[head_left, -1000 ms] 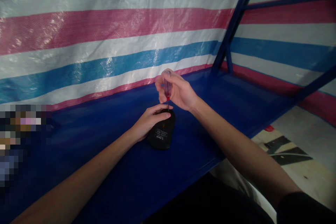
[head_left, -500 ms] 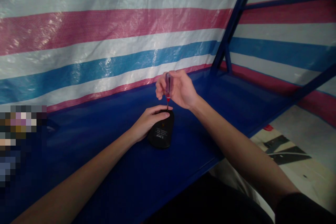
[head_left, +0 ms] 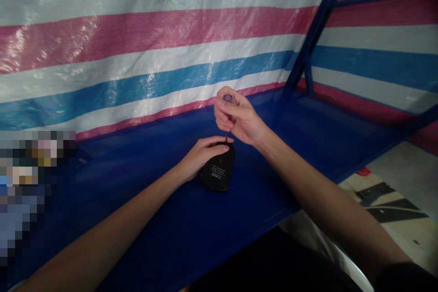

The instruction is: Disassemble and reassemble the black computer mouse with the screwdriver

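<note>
A black computer mouse (head_left: 219, 174) lies upside down on the blue table (head_left: 153, 219), its label facing up. My left hand (head_left: 203, 155) rests on the mouse's far left side with fingers curled over it, holding it still. My right hand (head_left: 237, 116) is closed around a small screwdriver (head_left: 227, 100) with a clear reddish handle. The screwdriver stands upright with its thin shaft pointing down onto the far end of the mouse. Most of the handle is hidden inside my fingers.
A striped pink, white and blue tarp (head_left: 143, 45) hangs behind the table. A blue metal frame post (head_left: 318, 23) rises at the right. A blurred patch of things (head_left: 30, 169) sits at the table's left. Floor shows beyond the table's right edge (head_left: 393, 191).
My right hand's fingers have shifted around the screwdriver handle, closing more tightly over it. The view has drifted slightly, so hands and mouse sit a little further right. The left hand stays on the mouse.
</note>
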Action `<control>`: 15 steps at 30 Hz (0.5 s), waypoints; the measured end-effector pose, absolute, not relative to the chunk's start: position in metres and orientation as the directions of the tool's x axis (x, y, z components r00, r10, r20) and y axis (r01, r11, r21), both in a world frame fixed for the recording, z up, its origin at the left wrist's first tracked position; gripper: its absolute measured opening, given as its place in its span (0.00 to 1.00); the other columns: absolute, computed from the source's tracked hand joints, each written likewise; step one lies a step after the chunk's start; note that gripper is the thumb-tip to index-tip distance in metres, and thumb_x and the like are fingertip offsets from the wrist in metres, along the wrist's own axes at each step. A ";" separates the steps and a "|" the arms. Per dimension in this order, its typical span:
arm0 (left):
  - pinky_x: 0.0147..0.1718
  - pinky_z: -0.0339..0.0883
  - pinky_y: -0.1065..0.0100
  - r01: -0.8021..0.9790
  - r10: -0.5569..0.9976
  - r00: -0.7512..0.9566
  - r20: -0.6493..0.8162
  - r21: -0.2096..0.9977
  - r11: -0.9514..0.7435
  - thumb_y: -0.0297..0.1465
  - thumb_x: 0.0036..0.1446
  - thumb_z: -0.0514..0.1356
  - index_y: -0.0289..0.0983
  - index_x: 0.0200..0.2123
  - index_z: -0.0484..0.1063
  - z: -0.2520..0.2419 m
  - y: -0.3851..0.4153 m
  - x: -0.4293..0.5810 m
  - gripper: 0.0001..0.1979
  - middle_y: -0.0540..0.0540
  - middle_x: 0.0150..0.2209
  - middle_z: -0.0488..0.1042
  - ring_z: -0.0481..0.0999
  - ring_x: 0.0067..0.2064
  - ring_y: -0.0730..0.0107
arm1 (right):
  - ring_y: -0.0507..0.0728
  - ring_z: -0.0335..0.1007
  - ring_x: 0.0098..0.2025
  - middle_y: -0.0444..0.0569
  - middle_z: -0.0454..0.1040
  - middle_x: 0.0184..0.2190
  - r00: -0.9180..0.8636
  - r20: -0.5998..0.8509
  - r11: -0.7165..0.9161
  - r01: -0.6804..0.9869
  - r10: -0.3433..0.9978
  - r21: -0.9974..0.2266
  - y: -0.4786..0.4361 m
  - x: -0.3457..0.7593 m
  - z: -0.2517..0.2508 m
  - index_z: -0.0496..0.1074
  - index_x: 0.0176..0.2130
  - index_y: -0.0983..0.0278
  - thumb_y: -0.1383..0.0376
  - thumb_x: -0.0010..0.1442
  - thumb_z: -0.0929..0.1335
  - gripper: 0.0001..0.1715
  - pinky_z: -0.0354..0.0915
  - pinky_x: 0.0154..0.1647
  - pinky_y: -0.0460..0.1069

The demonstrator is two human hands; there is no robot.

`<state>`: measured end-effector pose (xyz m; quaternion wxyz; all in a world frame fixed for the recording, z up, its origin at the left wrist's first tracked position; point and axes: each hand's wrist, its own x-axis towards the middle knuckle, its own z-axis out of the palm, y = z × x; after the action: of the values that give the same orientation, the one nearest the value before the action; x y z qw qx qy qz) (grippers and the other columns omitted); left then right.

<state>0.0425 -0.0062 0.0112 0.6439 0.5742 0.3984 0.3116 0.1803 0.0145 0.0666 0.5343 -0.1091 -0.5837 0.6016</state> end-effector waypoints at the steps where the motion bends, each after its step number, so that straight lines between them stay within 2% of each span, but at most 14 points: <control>1: 0.26 0.58 0.74 0.049 0.856 0.493 -0.154 0.988 0.149 0.34 0.49 0.64 0.40 0.44 0.75 0.011 -0.006 0.042 0.16 0.49 0.30 0.76 0.70 0.27 0.76 | 0.44 0.48 0.14 0.34 0.59 0.16 -0.403 0.485 0.245 -0.515 0.776 -0.821 0.015 0.181 0.067 0.62 0.31 0.62 0.58 0.57 0.69 0.13 0.48 0.14 0.41; 4: 0.27 0.58 0.74 0.033 0.858 0.492 -0.149 0.988 0.153 0.34 0.49 0.63 0.40 0.44 0.75 0.010 -0.005 0.042 0.16 0.49 0.31 0.76 0.70 0.28 0.76 | 0.45 0.52 0.16 0.37 0.59 0.16 -0.422 0.418 0.195 -0.477 0.804 -0.857 0.017 0.183 0.069 0.66 0.31 0.63 0.50 0.61 0.62 0.19 0.53 0.16 0.43; 6: 0.27 0.58 0.73 0.036 0.861 0.486 -0.149 0.988 0.151 0.34 0.49 0.63 0.40 0.44 0.75 0.010 -0.005 0.042 0.16 0.49 0.32 0.76 0.70 0.28 0.75 | 0.46 0.56 0.18 0.39 0.62 0.18 -0.428 0.380 0.171 -0.451 0.820 -0.876 0.017 0.184 0.070 0.67 0.31 0.64 0.48 0.61 0.61 0.23 0.58 0.19 0.43; 11: 0.27 0.58 0.73 0.032 0.866 0.481 -0.137 0.990 0.139 0.33 0.48 0.64 0.39 0.42 0.75 0.012 -0.007 0.043 0.15 0.49 0.32 0.76 0.71 0.29 0.75 | 0.47 0.66 0.26 0.42 0.68 0.25 -0.362 0.447 0.251 -0.475 0.818 -0.844 0.018 0.183 0.068 0.64 0.30 0.63 0.54 0.57 0.68 0.16 0.63 0.26 0.43; 13: 0.27 0.58 0.74 0.033 0.865 0.483 -0.133 0.990 0.134 0.32 0.49 0.64 0.39 0.42 0.75 0.012 -0.007 0.043 0.15 0.50 0.31 0.75 0.70 0.28 0.76 | 0.46 0.62 0.21 0.39 0.68 0.24 -0.361 0.469 0.265 -0.489 0.806 -0.831 0.017 0.181 0.066 0.61 0.30 0.62 0.58 0.55 0.70 0.15 0.59 0.21 0.42; 15: 0.27 0.58 0.74 0.036 0.865 0.485 -0.129 0.991 0.128 0.32 0.49 0.63 0.39 0.42 0.75 0.012 -0.007 0.042 0.14 0.51 0.30 0.75 0.69 0.27 0.77 | 0.44 0.52 0.15 0.35 0.64 0.20 -0.365 0.457 0.251 -0.488 0.811 -0.836 0.017 0.179 0.064 0.59 0.31 0.61 0.58 0.55 0.70 0.16 0.51 0.15 0.41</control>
<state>0.0425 -0.0070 0.0121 0.6412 0.5756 0.3911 0.3234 0.1790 0.0169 0.0644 0.5455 -0.1407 -0.5728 0.5954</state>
